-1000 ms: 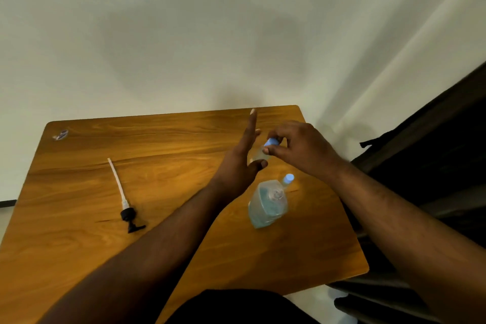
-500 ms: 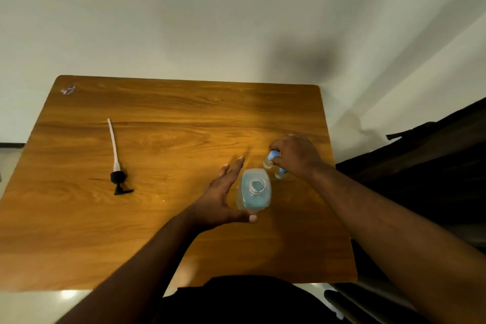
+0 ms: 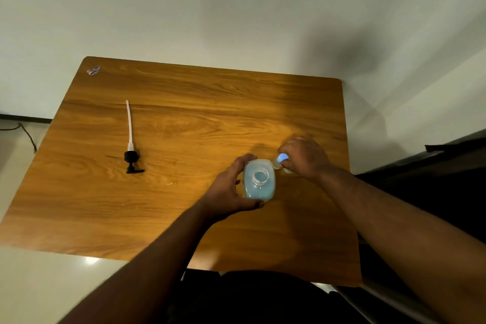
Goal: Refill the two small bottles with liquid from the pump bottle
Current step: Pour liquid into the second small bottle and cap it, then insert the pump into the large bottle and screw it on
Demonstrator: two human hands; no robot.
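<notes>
The clear pump bottle, holding blue liquid, stands upright on the wooden table with its neck open and no pump on it. My left hand grips it, fingers curled round the far side and thumb along the near side. Just right of it, my right hand pinches the blue cap of a small bottle. A second small bottle shows partly under that hand. The black pump head with its white tube lies flat on the left part of the table.
A small sticker sits at the table's far left corner. A few wet drops glisten left of the pump bottle. Dark furniture stands to the right, past the table edge. A cable runs along the floor at left.
My left hand was open beside the pump bottle and now grips it. My right hand stays on the small bottle's cap. The view has tilted further down over the table.
</notes>
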